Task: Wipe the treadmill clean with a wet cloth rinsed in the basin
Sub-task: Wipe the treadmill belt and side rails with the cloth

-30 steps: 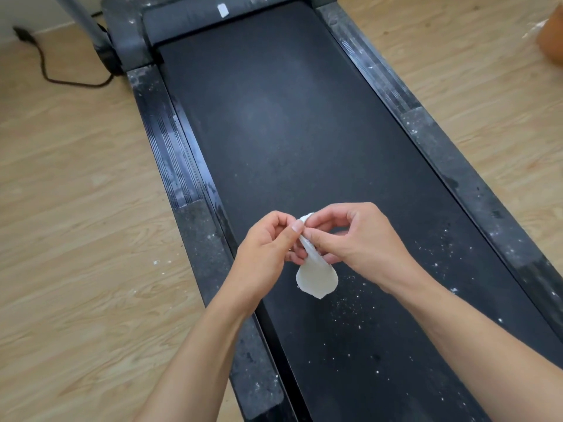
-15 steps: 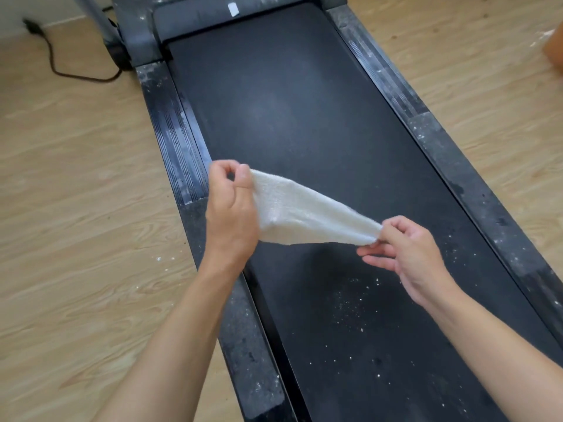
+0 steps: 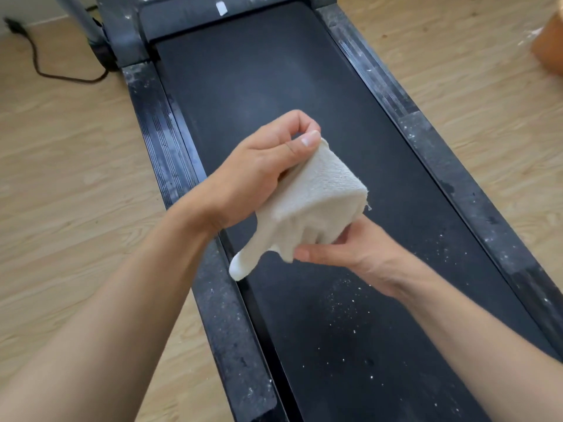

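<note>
A white cloth (image 3: 316, 196) hangs folded in the air above the treadmill's black belt (image 3: 274, 86). My left hand (image 3: 262, 166) pinches its upper edge between thumb and forefinger. Lower and to the right, my right hand (image 3: 350, 248) grips the cloth's bunched lower edge from below. One corner of the cloth droops toward the left side rail (image 3: 225, 315). White specks dot the belt near my right wrist and the dusty side rails.
The right side rail (image 3: 457, 184) runs along the belt's other side. A black power cord (image 3: 45, 71) lies on the wooden floor at the upper left. An orange-brown object (image 3: 550, 47) sits at the right edge. The basin is not in view.
The cloth went from a small wad between both hands to stretched wide, and is now folded over. My hands have come closer together, left above right.
</note>
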Available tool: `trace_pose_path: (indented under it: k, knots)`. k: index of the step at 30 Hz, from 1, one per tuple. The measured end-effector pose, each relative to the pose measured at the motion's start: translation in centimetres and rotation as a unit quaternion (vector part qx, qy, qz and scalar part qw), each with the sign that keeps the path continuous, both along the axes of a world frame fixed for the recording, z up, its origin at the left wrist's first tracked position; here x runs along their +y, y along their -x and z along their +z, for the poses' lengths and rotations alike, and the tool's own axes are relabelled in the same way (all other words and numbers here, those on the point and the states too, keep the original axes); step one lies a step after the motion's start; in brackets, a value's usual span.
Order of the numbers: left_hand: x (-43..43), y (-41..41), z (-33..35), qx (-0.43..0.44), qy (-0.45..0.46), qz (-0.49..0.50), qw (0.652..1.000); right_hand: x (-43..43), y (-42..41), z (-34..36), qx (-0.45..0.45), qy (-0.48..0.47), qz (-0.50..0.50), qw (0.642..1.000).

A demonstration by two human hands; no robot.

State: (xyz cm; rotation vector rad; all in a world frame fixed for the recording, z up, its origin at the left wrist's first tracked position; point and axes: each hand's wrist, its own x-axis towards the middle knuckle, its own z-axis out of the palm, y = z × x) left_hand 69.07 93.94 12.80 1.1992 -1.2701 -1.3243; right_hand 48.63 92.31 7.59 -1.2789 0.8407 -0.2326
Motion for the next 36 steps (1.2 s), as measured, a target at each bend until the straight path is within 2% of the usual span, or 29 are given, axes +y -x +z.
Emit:
trace_pose_path:
  k: [2,5,7,9,11,12,13,15,16,17,19,21,23,26,29,33,36]
  knots:
    - [-0.5,-0.6,-0.5,-0.025,-0.008,0.024,0.999,1.0,-0.4,-0.2,0.022,0.038,0.007,0.999]
    - [-0.8,-1.1,-2.5,-0.155,-0.016,0.104,0.982,1.4,-0.2,0.0,-0.022,0.01,-0.008,1.0]
    - [-0.1,-1.1,-4.4,-0.167,-0.04,0.158,0.972,1.2,0.0,0.2,-0.042,-0.005,-0.028,0.999]
    - [1.6,-0.8,-6.8,-0.204,-0.106,0.196,0.953,0.8,0.2,0.3,-0.062,-0.027,-0.051,0.996]
    - [4.3,0.2,-8.7,-0.284,-0.215,0.173,0.918,0.5,0.4,0.2,-0.071,-0.058,-0.087,0.992]
    - [5.5,0.7,-9.5,-0.267,-0.275,0.154,0.911,0.3,0.5,0.1,-0.071,-0.065,-0.103,0.99]
    - [6.7,1.3,-9.9,-0.2,-0.334,0.128,0.912,0.2,0.6,0.1,-0.073,-0.07,-0.116,0.988]
    - [8.2,2.8,-10.2,0.016,-0.422,0.043,0.905,0.0,0.8,0.0,-0.086,-0.094,-0.134,0.983]
    - [8.4,3.7,-10.2,0.136,-0.433,0.002,0.891,-0.1,1.0,0.0,-0.092,-0.111,-0.14,0.98]
    - [8.5,4.5,-10.1,0.229,-0.422,-0.011,0.877,-0.1,1.1,0.1,-0.098,-0.123,-0.142,0.977]
    - [8.3,6.0,-9.9,0.326,-0.35,0.039,0.877,-0.3,1.4,0.3,-0.105,-0.131,-0.143,0.975]
    - [7.5,6.6,-9.6,0.344,-0.256,0.152,0.89,-0.6,1.8,0.3,-0.103,-0.123,-0.153,0.975]
    - [6.8,5.9,-9.5,0.344,-0.188,0.255,0.884,-1.0,2.4,-0.1,-0.082,-0.117,-0.17,0.975]
    - [6.5,3.9,-9.0,0.344,-0.131,0.31,0.877,-1.8,3.7,-0.7,-0.033,-0.099,-0.199,0.974]
    - [6.7,3.2,-8.7,0.271,-0.116,0.309,0.904,-2.6,5.0,-1.4,-0.018,-0.071,-0.23,0.97]
    - [7.2,2.8,-8.1,0.092,-0.102,0.333,0.933,-3.2,6.1,-1.9,-0.007,-0.056,-0.252,0.966]
    - [7.5,2.2,-7.5,-0.016,-0.075,0.305,0.949,-3.4,6.5,-2.5,0.032,-0.028,-0.28,0.959]
